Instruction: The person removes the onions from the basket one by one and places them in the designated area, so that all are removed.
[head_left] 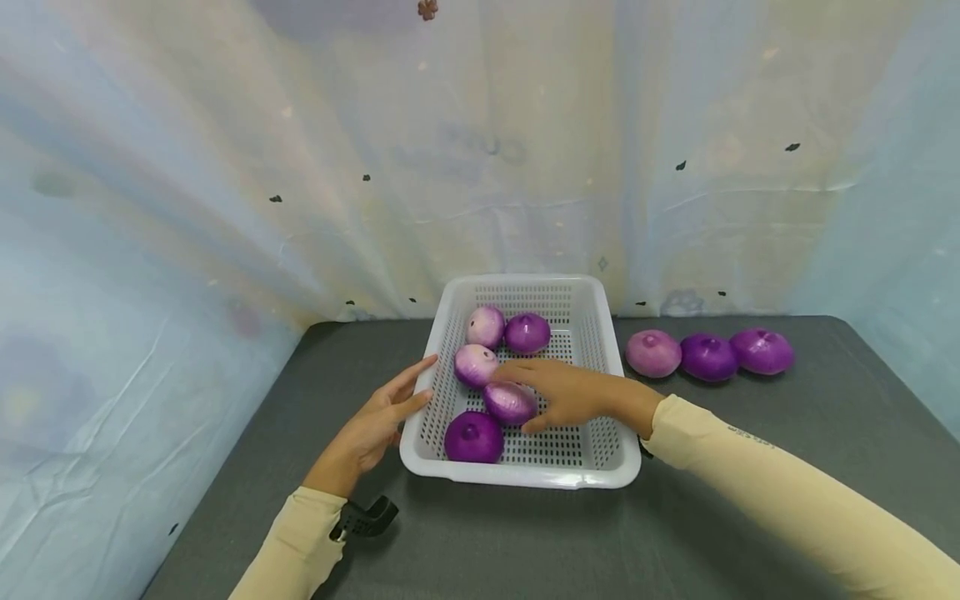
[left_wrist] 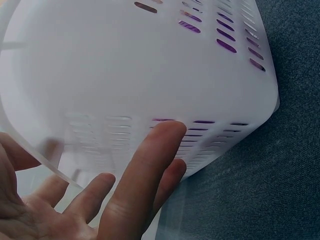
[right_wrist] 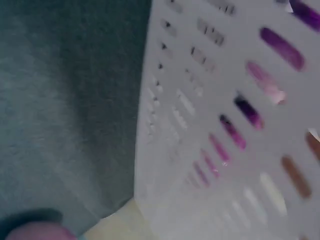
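A white plastic basket [head_left: 517, 477] with slotted walls holds several glossy purple onions. My right hand [head_left: 566, 390] reaches in over the right rim, its fingers and thumb around a purple-and-white onion [head_left: 512, 406] near the middle. Just left of those fingers lies a paler onion [head_left: 474, 367], and a dark purple onion [head_left: 474, 438] sits in the near left corner. Outside the left wall is my left hand [head_left: 378, 425], fingers spread and fingertips at the rim. In the left wrist view its fingers [left_wrist: 140, 185] extend along the basket wall [left_wrist: 120, 65].
Toward the back of the basket are a pale onion [head_left: 486, 327] and a purple onion [head_left: 527, 333]. Right of it, a pinkish onion [head_left: 653, 354] and two purple onions [head_left: 708, 358] stand in a row on the dark table [head_left: 525, 542]. A patterned curtain [head_left: 510, 167] hangs behind.
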